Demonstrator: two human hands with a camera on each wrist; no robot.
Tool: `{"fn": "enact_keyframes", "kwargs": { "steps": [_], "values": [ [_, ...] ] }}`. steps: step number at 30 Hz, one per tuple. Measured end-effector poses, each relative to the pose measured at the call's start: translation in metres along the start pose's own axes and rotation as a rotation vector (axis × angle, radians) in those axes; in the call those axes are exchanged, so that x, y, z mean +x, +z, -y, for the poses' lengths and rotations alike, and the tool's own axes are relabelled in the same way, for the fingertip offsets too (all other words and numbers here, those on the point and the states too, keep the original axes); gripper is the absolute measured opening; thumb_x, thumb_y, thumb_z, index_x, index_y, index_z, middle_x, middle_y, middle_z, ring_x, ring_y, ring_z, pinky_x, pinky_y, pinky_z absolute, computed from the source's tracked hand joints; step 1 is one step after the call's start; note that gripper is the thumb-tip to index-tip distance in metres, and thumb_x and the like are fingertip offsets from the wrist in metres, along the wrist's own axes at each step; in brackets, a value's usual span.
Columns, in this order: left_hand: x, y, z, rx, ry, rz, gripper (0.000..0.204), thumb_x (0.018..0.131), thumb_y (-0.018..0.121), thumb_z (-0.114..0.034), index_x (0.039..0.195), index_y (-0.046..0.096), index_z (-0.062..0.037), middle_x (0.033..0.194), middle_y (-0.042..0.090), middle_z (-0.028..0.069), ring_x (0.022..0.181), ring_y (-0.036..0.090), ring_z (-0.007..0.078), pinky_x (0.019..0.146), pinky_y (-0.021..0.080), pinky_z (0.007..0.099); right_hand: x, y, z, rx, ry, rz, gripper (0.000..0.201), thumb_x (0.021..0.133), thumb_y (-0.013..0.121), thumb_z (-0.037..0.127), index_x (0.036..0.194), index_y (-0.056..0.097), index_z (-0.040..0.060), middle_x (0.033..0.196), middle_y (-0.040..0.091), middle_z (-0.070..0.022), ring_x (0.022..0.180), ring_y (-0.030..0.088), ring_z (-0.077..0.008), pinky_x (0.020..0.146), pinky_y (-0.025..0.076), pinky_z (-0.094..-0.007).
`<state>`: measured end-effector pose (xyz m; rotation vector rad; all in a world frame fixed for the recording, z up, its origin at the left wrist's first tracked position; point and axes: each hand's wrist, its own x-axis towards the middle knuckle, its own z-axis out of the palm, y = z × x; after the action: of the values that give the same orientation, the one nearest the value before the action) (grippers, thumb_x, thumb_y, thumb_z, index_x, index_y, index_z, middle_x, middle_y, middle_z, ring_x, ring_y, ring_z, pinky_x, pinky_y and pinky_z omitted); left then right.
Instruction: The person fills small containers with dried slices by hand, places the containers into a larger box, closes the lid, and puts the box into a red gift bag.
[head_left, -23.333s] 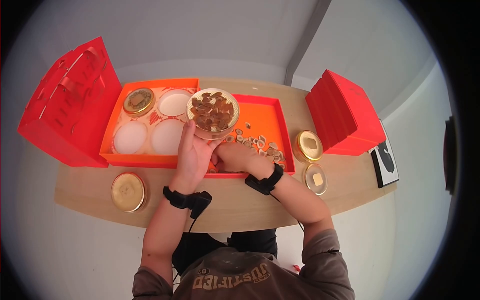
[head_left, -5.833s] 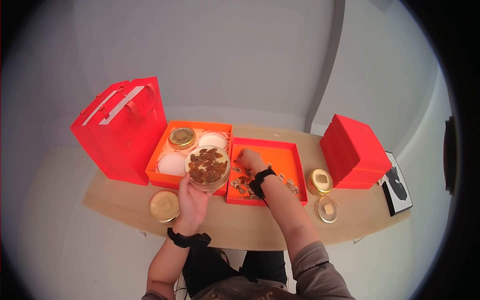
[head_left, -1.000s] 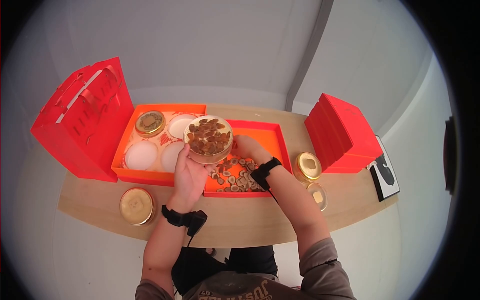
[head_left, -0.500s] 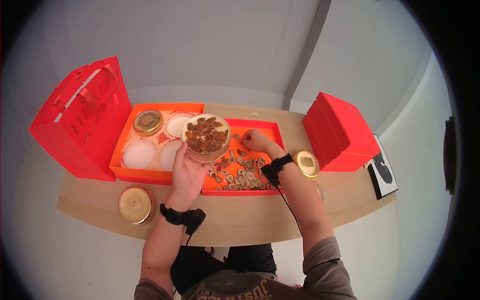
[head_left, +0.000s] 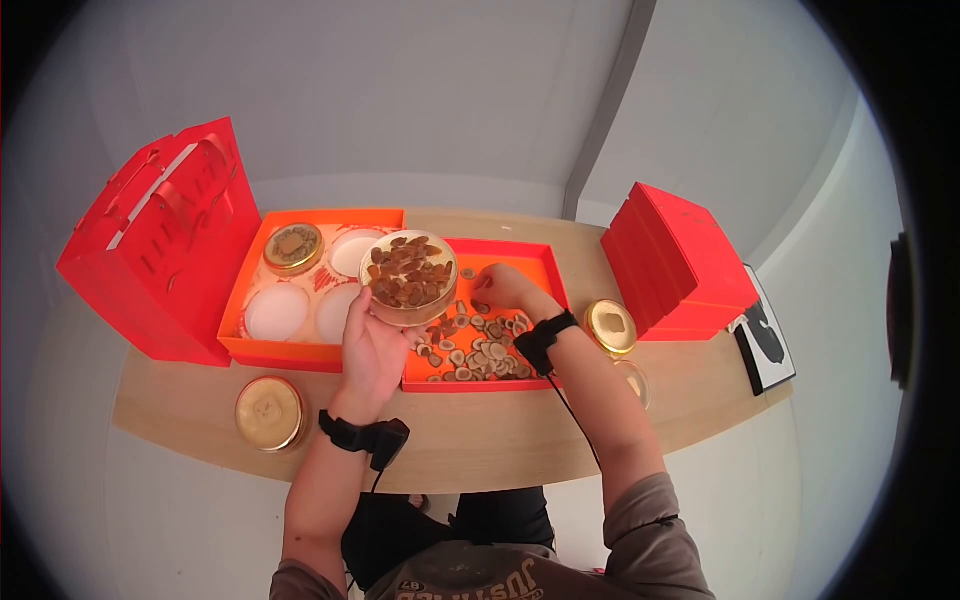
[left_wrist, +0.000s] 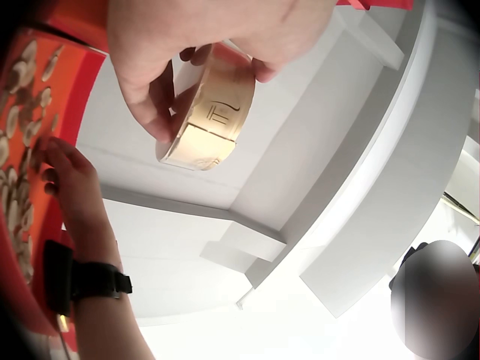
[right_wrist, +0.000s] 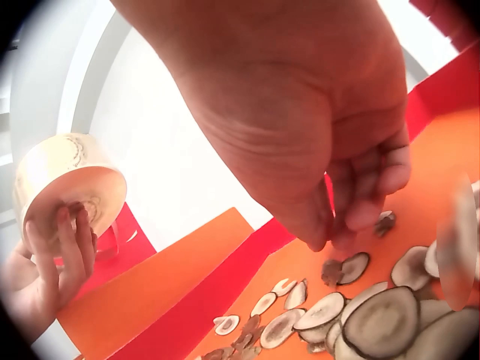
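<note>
Starting at your left, past one red bag (head_left: 150,240) and the four-well orange box (head_left: 310,275), your left hand (head_left: 372,350) grips the filled round tin (head_left: 410,272) above the red tray's (head_left: 520,255) near-left edge, while your right hand (head_left: 508,290), fingers curled, seems to pinch slices (head_left: 480,350); two gold tins (head_left: 612,325) crowd its right.

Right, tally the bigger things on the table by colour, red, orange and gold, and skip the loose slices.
Red: 3, the gift bag, the box lid tray, the box stack
Orange: 1, the insert box
Gold: 5, the round tins and lids, counting the one the left hand holds
Total: 9
</note>
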<state>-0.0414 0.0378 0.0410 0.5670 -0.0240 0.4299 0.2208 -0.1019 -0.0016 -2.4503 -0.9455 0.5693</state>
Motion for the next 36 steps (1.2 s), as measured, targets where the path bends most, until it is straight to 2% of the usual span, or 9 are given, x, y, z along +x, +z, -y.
{"fn": "enact_keyframes", "kwargs": {
  "steps": [2,6,8,15,18,21,24,26,36],
  "values": [
    [-0.001,0.004,0.000,-0.004,0.004,-0.008,0.053,0.106,0.045,-0.041,0.146,0.041,-0.0064,0.148,0.051,0.0119,0.136,0.050,0.0266,0.110,0.042,0.0464,0.005,0.003,-0.007,-0.102,-0.046,-0.102,0.027,0.077,0.077,0.027,0.091,0.076,0.0048,0.088,0.076,-0.0134,0.088,0.073,-0.0285,0.080,0.056,-0.0385],
    [0.000,0.001,0.001,-0.010,0.006,-0.013,0.053,0.106,0.046,-0.041,0.146,0.041,-0.0064,0.149,0.050,0.0119,0.137,0.049,0.0267,0.112,0.041,0.0470,0.000,0.002,-0.002,-0.199,-0.003,-0.094,0.030,0.077,0.078,0.033,0.090,0.077,0.0062,0.092,0.076,-0.0132,0.091,0.073,-0.0296,0.081,0.057,-0.0405],
    [0.000,0.003,0.000,-0.012,0.007,-0.018,0.053,0.106,0.046,-0.041,0.146,0.041,-0.0064,0.149,0.050,0.0119,0.137,0.049,0.0267,0.112,0.041,0.0473,-0.012,-0.005,0.013,-0.216,0.088,0.035,0.031,0.077,0.078,0.037,0.091,0.079,0.0088,0.095,0.077,-0.0119,0.092,0.073,-0.0282,0.081,0.057,-0.0412],
    [-0.001,0.004,0.000,-0.019,0.009,-0.019,0.052,0.106,0.046,-0.040,0.146,0.041,-0.0062,0.150,0.049,0.0124,0.138,0.048,0.0272,0.114,0.040,0.0492,-0.007,0.004,0.013,-0.282,0.075,-0.020,0.026,0.078,0.076,0.035,0.089,0.080,0.0120,0.092,0.077,-0.0093,0.089,0.072,-0.0275,0.079,0.057,-0.0403],
    [0.000,0.003,0.001,-0.034,0.004,-0.041,0.053,0.106,0.046,-0.039,0.147,0.040,-0.0062,0.151,0.048,0.0128,0.138,0.048,0.0278,0.114,0.039,0.0495,-0.006,0.000,0.016,-0.179,0.096,0.084,0.028,0.079,0.077,0.035,0.092,0.079,0.0106,0.092,0.076,-0.0106,0.086,0.072,-0.0280,0.079,0.056,-0.0407],
    [0.000,0.003,0.001,-0.027,-0.005,-0.029,0.053,0.106,0.045,-0.040,0.147,0.039,-0.0062,0.152,0.047,0.0130,0.139,0.047,0.0280,0.115,0.039,0.0495,-0.009,-0.001,0.007,-0.092,-0.027,-0.030,0.027,0.085,0.077,0.031,0.087,0.075,0.0036,0.086,0.075,-0.0087,0.080,0.071,-0.0181,0.075,0.056,-0.0340],
    [0.000,-0.001,0.001,-0.005,-0.024,0.010,0.053,0.106,0.044,-0.040,0.149,0.039,-0.0090,0.152,0.047,0.0117,0.140,0.046,0.0288,0.110,0.042,0.0483,-0.021,-0.010,0.005,0.173,-0.062,-0.041,0.025,0.088,0.076,0.028,0.090,0.073,0.0029,0.088,0.075,-0.0072,0.080,0.069,-0.0143,0.073,0.053,-0.0309],
    [0.000,0.003,0.002,-0.014,-0.024,0.008,0.053,0.106,0.044,-0.040,0.149,0.039,-0.0087,0.152,0.047,0.0119,0.141,0.046,0.0290,0.110,0.042,0.0488,-0.060,-0.033,0.034,0.543,-0.059,-0.037,0.020,0.091,0.074,0.024,0.093,0.070,0.0045,0.088,0.073,-0.0039,0.078,0.067,-0.0099,0.071,0.050,-0.0274],
    [-0.009,0.007,0.035,-0.012,-0.234,0.033,0.055,0.107,0.044,-0.037,0.150,0.035,-0.0040,0.153,0.045,0.0156,0.141,0.046,0.0305,0.114,0.041,0.0517,-0.121,-0.052,0.038,1.021,-0.167,-0.116,0.013,0.097,0.069,0.019,0.093,0.065,0.0079,0.088,0.066,0.0001,0.074,0.056,-0.0081,0.072,0.046,-0.0229]
  ]
}}
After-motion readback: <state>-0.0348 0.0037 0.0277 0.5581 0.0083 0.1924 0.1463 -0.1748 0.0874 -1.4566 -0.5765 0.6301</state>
